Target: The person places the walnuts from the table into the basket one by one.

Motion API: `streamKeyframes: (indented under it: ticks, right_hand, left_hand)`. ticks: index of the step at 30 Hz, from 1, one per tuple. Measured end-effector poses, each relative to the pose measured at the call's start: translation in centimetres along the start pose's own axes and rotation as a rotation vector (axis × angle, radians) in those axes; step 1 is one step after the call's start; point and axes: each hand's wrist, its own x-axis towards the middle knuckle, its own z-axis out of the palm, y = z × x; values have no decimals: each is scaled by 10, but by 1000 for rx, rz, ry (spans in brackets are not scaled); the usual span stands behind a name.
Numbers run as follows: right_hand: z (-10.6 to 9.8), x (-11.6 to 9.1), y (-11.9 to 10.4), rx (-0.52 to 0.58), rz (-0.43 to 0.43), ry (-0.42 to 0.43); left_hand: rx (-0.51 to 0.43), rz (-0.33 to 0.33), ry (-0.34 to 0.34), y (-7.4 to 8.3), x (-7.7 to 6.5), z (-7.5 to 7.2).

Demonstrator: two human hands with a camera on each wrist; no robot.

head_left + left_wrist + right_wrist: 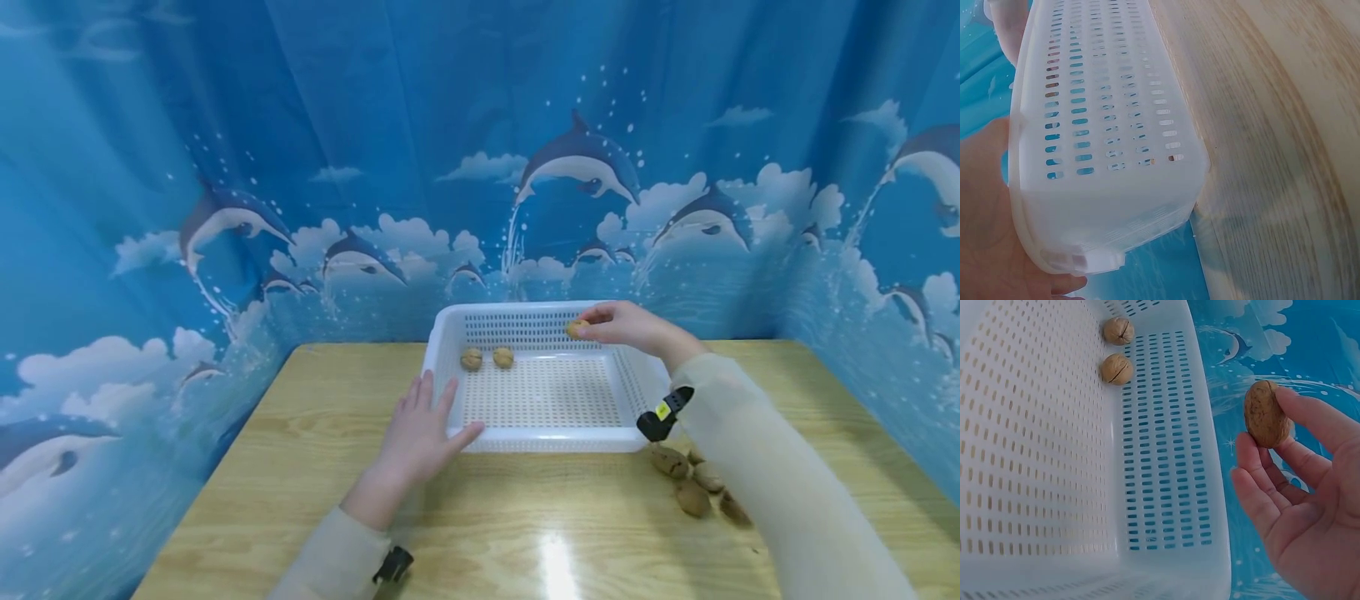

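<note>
Over the far right part of a white slotted plastic basket [517, 437], my right hand [626, 325] pinches a walnut [1266, 414] between thumb and fingertips. Two other walnuts lie inside the basket at its far left, one walnut [471, 359] beside another walnut [503, 358]. Spread out at the basket's near left corner, my left hand [422, 429] rests on the rim with fairly straight fingers and holds nothing else. The left wrist view shows that hand [988, 219] along the rim, its fingertips partly hidden behind the basket.
Several walnuts [692, 497] lie on the wooden table [322, 467] by the basket's near right corner, partly hidden under the right forearm. A blue dolphin-print curtain [420, 150] stands behind the table and along both sides. Each wrist wears a small black camera.
</note>
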Motion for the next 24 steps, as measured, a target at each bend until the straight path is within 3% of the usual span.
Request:
streamKeyframes:
  ticks: [24]
  right_hand:
    - [19, 48, -4, 45, 31, -23]
  left_hand:
    - [1, -7, 3, -1, 2, 3]
